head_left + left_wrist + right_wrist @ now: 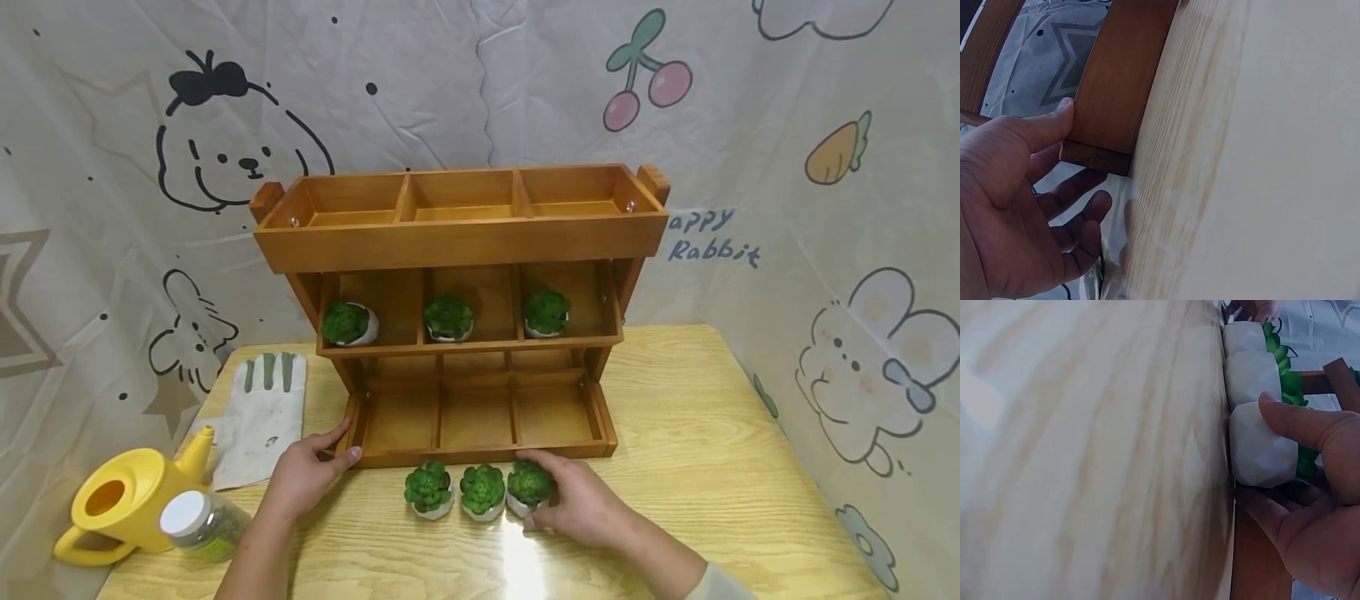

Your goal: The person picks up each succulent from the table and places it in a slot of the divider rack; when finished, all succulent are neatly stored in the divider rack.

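Note:
A three-tier wooden plant shelf (pixel 457 243) stands on the table. My left hand (pixel 310 469) grips its lower left front corner; the left wrist view shows the thumb on the wood (pixel 1113 81) and the other fingers spread around the end. Three small artificial succulents in white faceted pots line up before the bottom tier: a left one (pixel 428 486), a middle one (pixel 482 490) and a right one (pixel 529 483). The right succulent's white pot (pixel 1263 447) is held between the thumb and fingers of my right hand (pixel 581 502), standing on the tabletop.
Each middle-tier compartment holds a succulent: left (pixel 349 323), centre (pixel 448 318), right (pixel 547 312). At left are a yellow watering can (pixel 135 496), a white-lidded jar (pixel 206 527) and a work glove (pixel 260 417). A printed cloth (pixel 420 100) hangs behind the shelf.

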`<state>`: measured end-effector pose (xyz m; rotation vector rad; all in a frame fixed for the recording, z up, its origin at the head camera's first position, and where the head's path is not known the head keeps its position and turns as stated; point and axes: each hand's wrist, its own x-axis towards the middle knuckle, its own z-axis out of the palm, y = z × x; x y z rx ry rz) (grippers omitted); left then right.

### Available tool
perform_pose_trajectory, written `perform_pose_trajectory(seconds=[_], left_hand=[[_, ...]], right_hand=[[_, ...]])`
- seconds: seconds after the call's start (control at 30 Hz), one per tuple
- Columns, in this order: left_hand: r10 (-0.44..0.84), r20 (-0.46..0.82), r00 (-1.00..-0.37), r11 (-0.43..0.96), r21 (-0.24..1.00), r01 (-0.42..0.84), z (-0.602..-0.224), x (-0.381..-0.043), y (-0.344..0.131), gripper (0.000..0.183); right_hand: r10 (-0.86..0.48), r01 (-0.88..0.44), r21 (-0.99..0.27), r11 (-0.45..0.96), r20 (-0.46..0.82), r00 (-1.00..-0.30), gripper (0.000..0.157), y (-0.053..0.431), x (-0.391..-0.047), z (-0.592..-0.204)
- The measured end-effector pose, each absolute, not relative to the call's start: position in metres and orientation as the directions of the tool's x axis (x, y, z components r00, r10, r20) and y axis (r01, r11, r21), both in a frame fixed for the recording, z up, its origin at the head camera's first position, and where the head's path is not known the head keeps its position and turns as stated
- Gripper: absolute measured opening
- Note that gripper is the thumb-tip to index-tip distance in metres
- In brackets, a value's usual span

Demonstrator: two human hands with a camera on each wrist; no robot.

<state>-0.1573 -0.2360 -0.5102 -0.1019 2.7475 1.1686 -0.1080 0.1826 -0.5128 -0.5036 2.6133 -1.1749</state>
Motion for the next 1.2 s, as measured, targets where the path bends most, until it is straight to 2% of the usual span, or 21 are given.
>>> perform_pose_trajectory(seconds=[0.87, 1.2], left_hand=[[-0.009, -0.151, -0.988, 0.695, 0.71, -0.115, -0.513, -0.157, -0.237, 0.063], [-0.009, -0.171, -0.985, 0.682, 0.72, -0.131, -0.512, -0.157, -0.237, 0.064]], right_hand=[[-0.412, -0.249, -0.763, 0.596, -0.024, -0.911, 0.088, 0.198, -0.12, -0.478], [-0.43, -0.306, -0.707, 0.637, 0.004, -0.903, 0.087, 0.201, -0.128, -0.47]])
